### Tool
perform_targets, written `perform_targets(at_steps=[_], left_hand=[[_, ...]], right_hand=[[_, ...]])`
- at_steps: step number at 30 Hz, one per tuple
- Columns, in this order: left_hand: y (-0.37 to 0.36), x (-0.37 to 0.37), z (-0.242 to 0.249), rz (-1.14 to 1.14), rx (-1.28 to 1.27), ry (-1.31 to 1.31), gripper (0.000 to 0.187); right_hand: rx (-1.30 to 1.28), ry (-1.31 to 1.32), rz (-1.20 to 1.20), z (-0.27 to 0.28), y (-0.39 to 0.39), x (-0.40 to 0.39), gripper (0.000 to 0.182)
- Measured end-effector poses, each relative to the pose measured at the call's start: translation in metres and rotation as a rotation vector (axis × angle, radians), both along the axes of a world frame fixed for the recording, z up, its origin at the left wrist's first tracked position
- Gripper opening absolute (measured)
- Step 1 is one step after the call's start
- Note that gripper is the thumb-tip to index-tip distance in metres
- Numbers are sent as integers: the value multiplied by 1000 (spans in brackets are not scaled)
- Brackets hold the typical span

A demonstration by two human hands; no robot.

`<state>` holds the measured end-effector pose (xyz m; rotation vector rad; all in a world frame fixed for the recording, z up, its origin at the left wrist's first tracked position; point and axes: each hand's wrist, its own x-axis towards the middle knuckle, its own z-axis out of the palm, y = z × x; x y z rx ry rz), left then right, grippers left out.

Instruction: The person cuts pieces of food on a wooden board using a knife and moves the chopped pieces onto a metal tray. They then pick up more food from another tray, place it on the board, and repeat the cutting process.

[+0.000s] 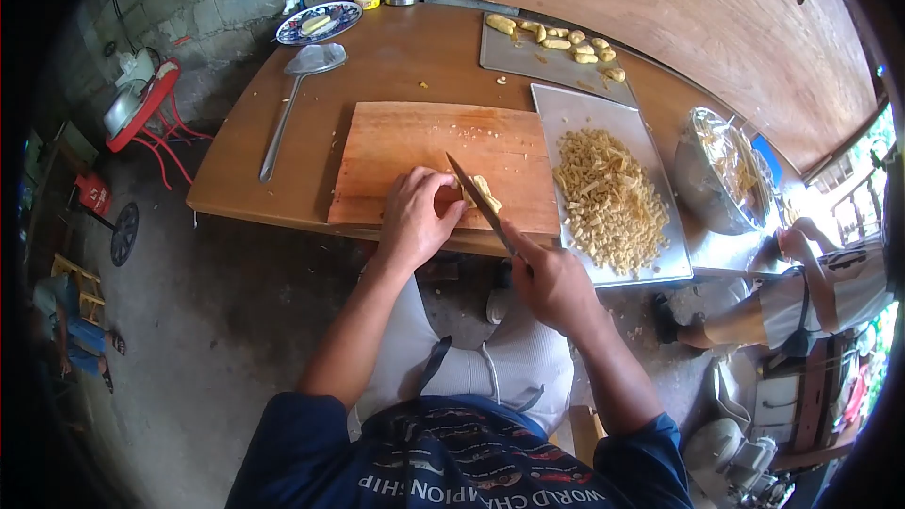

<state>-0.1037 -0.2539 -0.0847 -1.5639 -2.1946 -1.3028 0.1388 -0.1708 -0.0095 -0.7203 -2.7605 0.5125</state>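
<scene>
Banana [485,193] touching left hand [418,220], seemingly.

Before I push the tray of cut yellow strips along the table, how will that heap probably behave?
The heap of cut strips looks loose and piled high, so pieces would probably slide or spill. The metal tray seems shallow-rimmed, so it likely holds little back. Its near corner appears to overhang the table, so it may tip.
</scene>
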Motion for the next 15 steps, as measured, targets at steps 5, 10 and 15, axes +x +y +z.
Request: perform_targets(at_steps=[5,10,15], left_hand=[[1,2,-1,26,-14,17,37],[4,2,0,53,-55,17,38],[4,3,1,68,-71,-4,38]], right_hand=[[19,14,6,-1,0,0,59],[10,-14,49,-1,6,-2,62],[71,-37,71,-23,16,-25,64]])
